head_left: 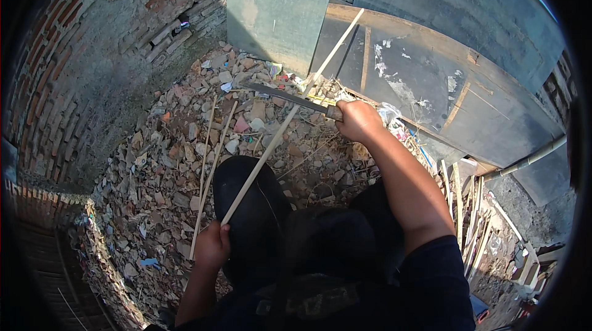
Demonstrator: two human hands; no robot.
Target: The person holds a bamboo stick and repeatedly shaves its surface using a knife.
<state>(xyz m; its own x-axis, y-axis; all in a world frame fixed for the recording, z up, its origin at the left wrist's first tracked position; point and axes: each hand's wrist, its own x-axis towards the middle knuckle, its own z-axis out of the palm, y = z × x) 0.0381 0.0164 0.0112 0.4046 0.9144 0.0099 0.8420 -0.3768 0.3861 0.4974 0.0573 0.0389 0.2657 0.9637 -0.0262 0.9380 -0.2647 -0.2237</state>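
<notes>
At the left, the scene is bounded by a curved-looking brick wall [92, 72], and the ground is covered with rubble [166, 177]. A long, pale wooden strip [280, 132] is held slantwise over the person's bent left knee [237, 175]. It is crossed midway by the blade of a machete [287, 95], whose handle is clenched in the right hand [359, 121]. The strip's near end is grasped by the left hand [211, 245].
</notes>
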